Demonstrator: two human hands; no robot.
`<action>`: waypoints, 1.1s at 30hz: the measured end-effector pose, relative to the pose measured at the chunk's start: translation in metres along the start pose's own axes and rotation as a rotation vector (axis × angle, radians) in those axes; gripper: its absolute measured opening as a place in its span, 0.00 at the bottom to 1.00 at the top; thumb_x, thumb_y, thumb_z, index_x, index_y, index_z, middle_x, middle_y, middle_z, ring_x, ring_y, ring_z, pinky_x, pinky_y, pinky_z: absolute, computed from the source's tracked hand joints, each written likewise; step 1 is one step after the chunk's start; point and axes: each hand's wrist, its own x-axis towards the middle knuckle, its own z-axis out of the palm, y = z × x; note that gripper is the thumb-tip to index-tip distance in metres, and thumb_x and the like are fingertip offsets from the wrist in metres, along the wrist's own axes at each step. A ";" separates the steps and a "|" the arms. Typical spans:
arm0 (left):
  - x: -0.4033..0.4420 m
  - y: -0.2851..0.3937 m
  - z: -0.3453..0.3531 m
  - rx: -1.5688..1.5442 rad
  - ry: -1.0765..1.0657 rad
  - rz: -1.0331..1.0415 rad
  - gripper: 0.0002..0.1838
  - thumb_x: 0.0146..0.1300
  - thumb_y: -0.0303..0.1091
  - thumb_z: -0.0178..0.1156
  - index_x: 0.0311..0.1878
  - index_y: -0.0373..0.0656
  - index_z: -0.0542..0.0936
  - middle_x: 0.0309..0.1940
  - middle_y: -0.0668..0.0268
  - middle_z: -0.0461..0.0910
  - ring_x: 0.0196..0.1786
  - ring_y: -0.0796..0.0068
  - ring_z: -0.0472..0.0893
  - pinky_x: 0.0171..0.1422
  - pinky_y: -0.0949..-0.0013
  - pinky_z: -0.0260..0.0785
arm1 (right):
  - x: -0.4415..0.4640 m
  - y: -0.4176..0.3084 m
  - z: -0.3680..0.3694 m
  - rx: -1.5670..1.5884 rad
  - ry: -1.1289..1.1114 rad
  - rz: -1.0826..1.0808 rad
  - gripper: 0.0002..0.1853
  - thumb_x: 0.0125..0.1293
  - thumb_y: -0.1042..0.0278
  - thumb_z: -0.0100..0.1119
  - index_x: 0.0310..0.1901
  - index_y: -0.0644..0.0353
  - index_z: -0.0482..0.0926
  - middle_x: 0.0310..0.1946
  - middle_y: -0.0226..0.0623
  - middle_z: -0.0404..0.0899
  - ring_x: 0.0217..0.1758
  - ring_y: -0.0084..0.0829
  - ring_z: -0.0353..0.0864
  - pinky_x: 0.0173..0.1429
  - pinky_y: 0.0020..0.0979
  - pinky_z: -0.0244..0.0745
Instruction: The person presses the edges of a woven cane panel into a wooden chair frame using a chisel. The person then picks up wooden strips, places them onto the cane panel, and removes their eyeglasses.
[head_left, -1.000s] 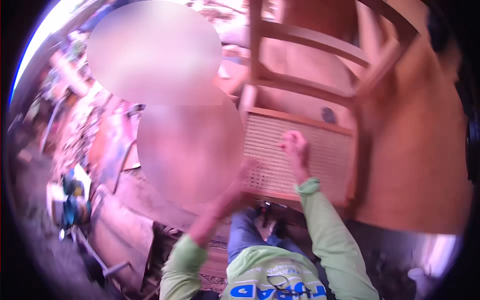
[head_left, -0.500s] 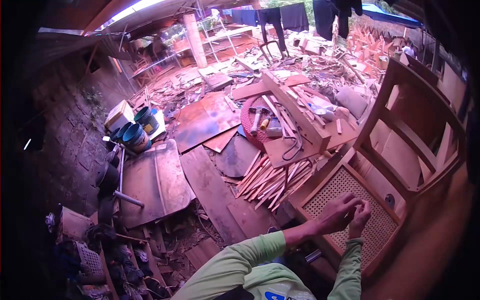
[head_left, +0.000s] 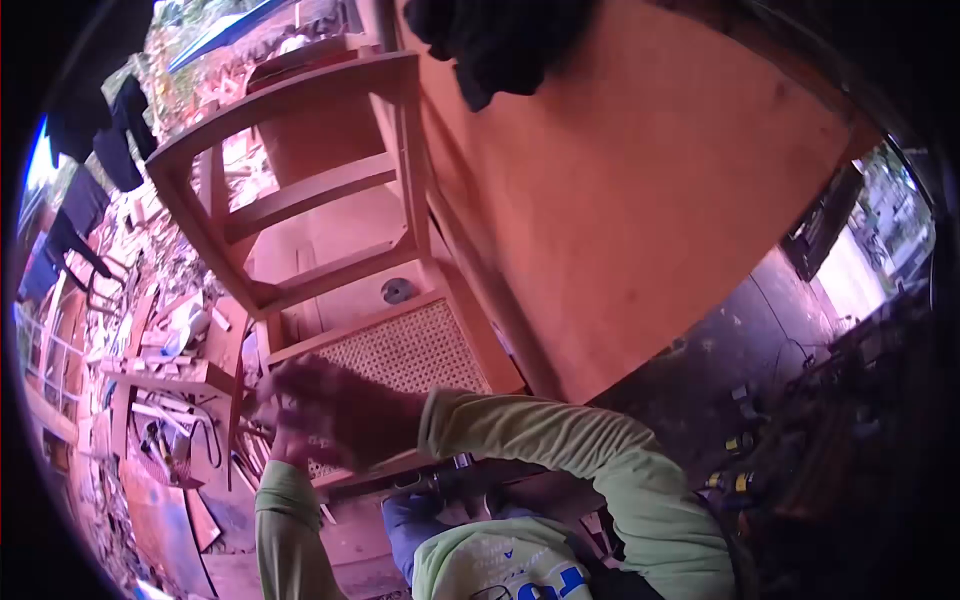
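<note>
A wooden chair stands in front of me, with a woven cane seat [head_left: 410, 345] and an open slatted backrest [head_left: 310, 200]. Over the near left part of the seat, my right hand [head_left: 345, 410] crosses in front of my left hand [head_left: 290, 445]. The two are close together and seem to touch. Motion smears the fingers of both, so I cannot make out whether anything is between them. Behind the seat lies a dark round disc [head_left: 397, 290] with a hole in its middle.
A large plywood sheet [head_left: 640, 200] stands to the right of the chair, with dark cloth [head_left: 500, 45] hanging above it. At left are a wooden bench [head_left: 175, 375], wood strips and scrap. Yellow-and-black items [head_left: 740, 480] lie at the lower right.
My view has swung to the right, so the chair now sits left of centre and the plywood sheet shows. My hands have stayed together over the seat, the right now overlapping the left.
</note>
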 end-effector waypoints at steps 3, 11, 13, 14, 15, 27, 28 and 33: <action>-0.012 0.013 0.008 -0.019 -0.002 -0.032 0.04 0.73 0.29 0.64 0.47 0.42 0.84 0.40 0.57 0.84 0.38 0.53 0.85 0.39 0.53 0.79 | 0.018 -0.039 0.017 -0.111 -0.232 -0.257 0.22 0.70 0.58 0.69 0.59 0.64 0.82 0.65 0.55 0.78 0.71 0.54 0.78 0.72 0.59 0.75; -0.035 0.029 0.023 -0.100 0.044 -0.101 0.05 0.75 0.30 0.63 0.48 0.43 0.85 0.39 0.61 0.84 0.37 0.60 0.84 0.38 0.57 0.78 | -0.036 -0.036 0.023 0.220 -0.238 0.260 0.30 0.71 0.54 0.74 0.59 0.74 0.76 0.65 0.63 0.73 0.69 0.63 0.76 0.76 0.51 0.76; -0.034 0.030 0.027 -0.122 0.045 -0.116 0.05 0.75 0.31 0.62 0.48 0.44 0.85 0.39 0.62 0.84 0.37 0.61 0.84 0.38 0.58 0.78 | -0.045 -0.041 0.031 0.190 -0.129 0.223 0.26 0.71 0.57 0.73 0.58 0.68 0.75 0.63 0.60 0.75 0.69 0.63 0.76 0.77 0.55 0.73; -0.030 0.031 0.030 -0.134 0.042 -0.126 0.05 0.75 0.31 0.62 0.48 0.44 0.85 0.39 0.63 0.84 0.37 0.62 0.84 0.38 0.59 0.78 | -0.049 -0.045 0.036 0.106 -0.174 0.262 0.26 0.71 0.57 0.73 0.59 0.68 0.76 0.64 0.61 0.75 0.71 0.63 0.76 0.78 0.54 0.72; -0.027 0.030 0.030 -0.144 0.036 -0.141 0.05 0.75 0.31 0.62 0.48 0.44 0.85 0.39 0.63 0.84 0.37 0.63 0.84 0.38 0.59 0.78 | -0.053 -0.049 0.047 0.102 -0.136 0.300 0.23 0.72 0.57 0.71 0.57 0.66 0.77 0.62 0.58 0.77 0.70 0.61 0.77 0.76 0.54 0.74; 0.049 0.044 0.079 -0.300 -0.124 -0.224 0.06 0.78 0.33 0.61 0.50 0.46 0.86 0.37 0.69 0.84 0.35 0.74 0.82 0.36 0.65 0.76 | -0.151 0.070 0.094 -0.105 0.266 0.835 0.10 0.66 0.64 0.64 0.46 0.57 0.81 0.52 0.47 0.78 0.58 0.56 0.82 0.55 0.55 0.81; 0.053 0.045 0.089 -0.326 -0.128 -0.235 0.06 0.78 0.34 0.61 0.50 0.46 0.86 0.37 0.69 0.84 0.35 0.75 0.82 0.36 0.66 0.76 | -0.155 0.069 0.091 -0.190 0.246 0.842 0.09 0.69 0.65 0.63 0.47 0.57 0.80 0.51 0.48 0.78 0.57 0.56 0.83 0.54 0.55 0.82; 0.052 -0.026 0.163 -0.974 -0.053 -0.424 0.07 0.79 0.34 0.60 0.50 0.47 0.86 0.37 0.72 0.84 0.34 0.79 0.81 0.35 0.68 0.76 | -0.181 0.066 0.104 -0.378 0.076 0.980 0.13 0.80 0.63 0.59 0.60 0.58 0.78 0.41 0.44 0.81 0.47 0.48 0.85 0.52 0.49 0.85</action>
